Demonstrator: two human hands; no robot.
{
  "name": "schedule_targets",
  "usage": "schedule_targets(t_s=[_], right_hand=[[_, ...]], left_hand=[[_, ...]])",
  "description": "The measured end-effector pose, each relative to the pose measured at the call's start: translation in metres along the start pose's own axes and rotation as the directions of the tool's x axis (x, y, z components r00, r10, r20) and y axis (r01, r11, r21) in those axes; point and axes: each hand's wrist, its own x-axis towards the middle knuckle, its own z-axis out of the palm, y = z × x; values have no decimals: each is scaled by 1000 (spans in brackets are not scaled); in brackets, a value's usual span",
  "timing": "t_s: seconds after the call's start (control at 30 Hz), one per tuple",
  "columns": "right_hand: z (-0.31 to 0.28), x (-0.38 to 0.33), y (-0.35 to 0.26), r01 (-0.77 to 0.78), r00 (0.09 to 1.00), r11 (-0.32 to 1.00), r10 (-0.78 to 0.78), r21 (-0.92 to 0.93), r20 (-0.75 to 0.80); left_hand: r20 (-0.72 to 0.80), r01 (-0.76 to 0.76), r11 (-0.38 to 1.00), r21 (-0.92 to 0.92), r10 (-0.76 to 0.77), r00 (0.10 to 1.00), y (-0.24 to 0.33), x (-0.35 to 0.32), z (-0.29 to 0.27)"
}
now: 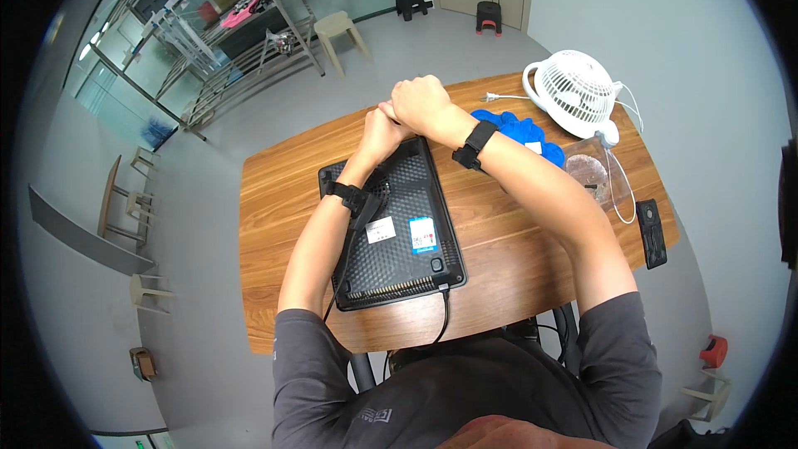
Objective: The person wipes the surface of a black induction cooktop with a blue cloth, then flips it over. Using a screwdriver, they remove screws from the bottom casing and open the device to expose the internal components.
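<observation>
Both my hands meet over the far edge of a flat black textured panel (403, 270), which looks like a laptop cooling pad lying on the table. My left hand (381, 135) is closed by the pad's far edge. Just right of it and touching it, my right hand (421, 105) is closed too, with knuckles up. Whatever the fingers hold, if anything, is hidden under them. A white label (381, 230) and a blue-and-white sticker (423, 234) are stuck on the pad. A black cable (446, 316) leaves its near edge.
On the wooden table (283, 191), right of my right forearm, lie a bunched blue cloth (509, 126), a white fan (575, 91) with its cord, a clear plastic piece (592, 173) and a black slab (652, 234). A metal rack (249, 54) and stools (339, 29) stand beyond.
</observation>
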Motion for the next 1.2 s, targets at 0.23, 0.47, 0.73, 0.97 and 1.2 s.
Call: schedule_targets(t_s=[0.23,0.47,0.73,0.97,1.2], right_hand=[[8,0,3,52,997,997,-49,51,-63],[-2,10,6,14,998,996,-19,85,57],[-5,22,19,-95,988,992,85,80,127],[-9,23,30,-103,968,979,58,177,246],[-10,32,41,-54,957,952,-38,303,289]], left_hand=[[88,-92,981,-170,108,990,-13,4,-4],[113,19,983,-181,1,994,-18,11,-9],[55,54,998,-23,-53,997,-5,27,-3],[228,72,986,-148,-37,973,-6,32,-15],[280,98,896,-434,30,960,-25,38,-14]])
